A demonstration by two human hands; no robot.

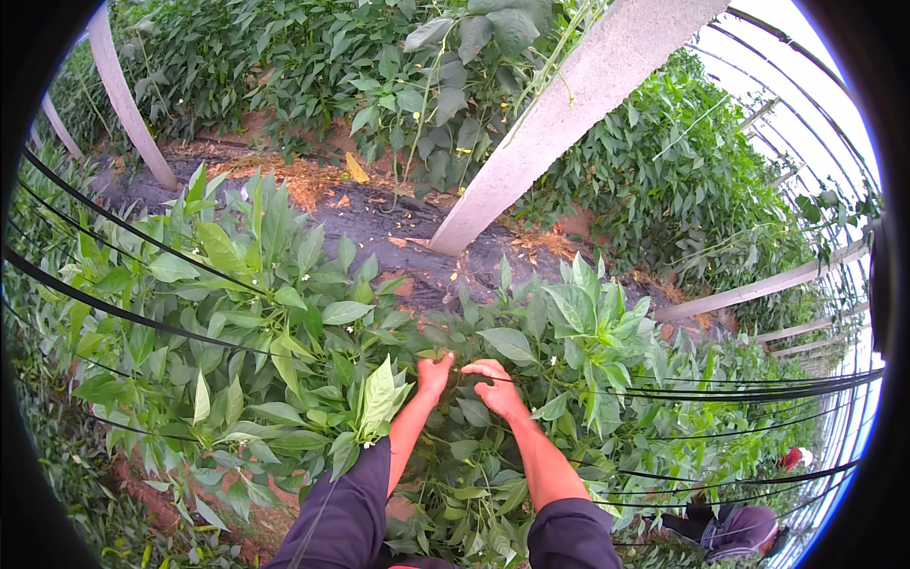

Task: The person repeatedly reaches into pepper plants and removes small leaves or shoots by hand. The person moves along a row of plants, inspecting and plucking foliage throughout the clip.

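Note:
My left hand (434,371) reaches into a row of leafy pepper plants (341,313), its thumb up and its fingers curled among the leaves. Just to its right is my right hand (494,387), fingers bent towards the left hand, near a thin black line strung along the row. The two hands are a short way apart. Small white flowers dot the foliage around them. Leaves partly hide the fingers, and whether either hand holds a stem or line cannot be made out.
Thin black lines (142,242) cross the plants on both sides. Beyond the row lie black plastic mulch (370,227), a slanting concrete post (526,142) and more plants (682,185). At lower right, a person (739,530) is bent among the plants; a red-and-white item (795,457) shows above.

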